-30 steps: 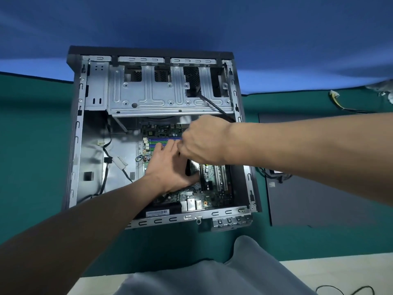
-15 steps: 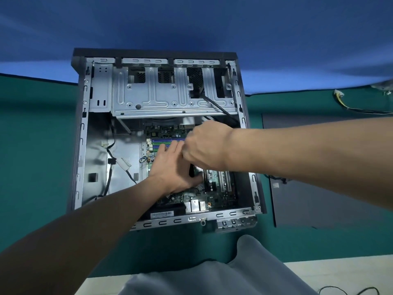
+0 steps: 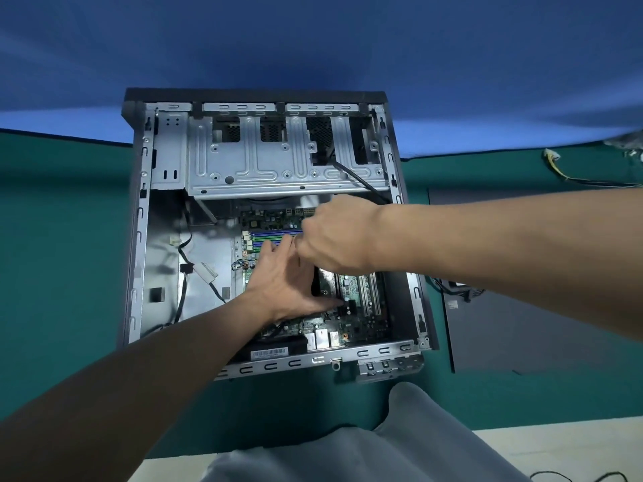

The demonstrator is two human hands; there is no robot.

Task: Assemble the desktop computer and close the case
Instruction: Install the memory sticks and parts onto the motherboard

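Covering green motherboard (image 3: 352, 285) in steel case (image 3: 167, 158): flat left hand (image 3: 282, 283), right hand (image 3: 336, 234).

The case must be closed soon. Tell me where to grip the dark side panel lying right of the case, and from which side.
Probably the near edge, coming from the person's side. The side panel lies flat on the green mat, so only its edges offer a hold; cables rest on its far left part, while the near edge looks free.

Green mat (image 3: 52, 238), blue backdrop (image 3: 313, 36), yellow-wire cable (image 3: 551, 156) far rt on mat.
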